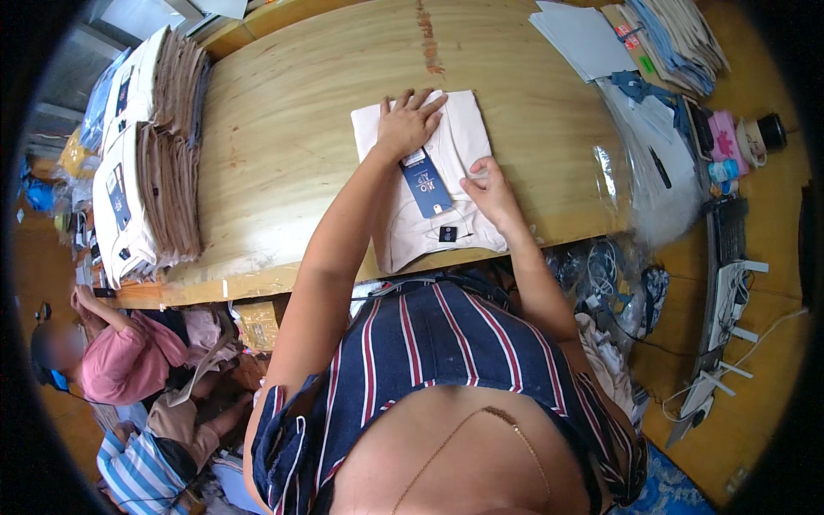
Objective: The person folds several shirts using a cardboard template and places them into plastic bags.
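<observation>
A folded off-white garment (472, 129) lies in front of me near the table's front edge; its exact kind is unclear. A navy hang tag (427, 184) rests on it, and a small black label (448, 233) shows near its close edge. My left hand (410, 124) presses flat on the far part of the garment, fingers spread. Over the garment's right side, my right hand (491, 190) has its thumb and forefinger slightly apart, with nothing seen between them. Its other fingers are partly hidden.
Tall stacks of folded garments (172, 193) with tags stand at the wooden table's (283, 129) left. To the right are clear plastic sheets (648, 180), papers, a black pen (659, 167) and another cloth pile (678, 43). A person in pink (129, 360) sits at lower left.
</observation>
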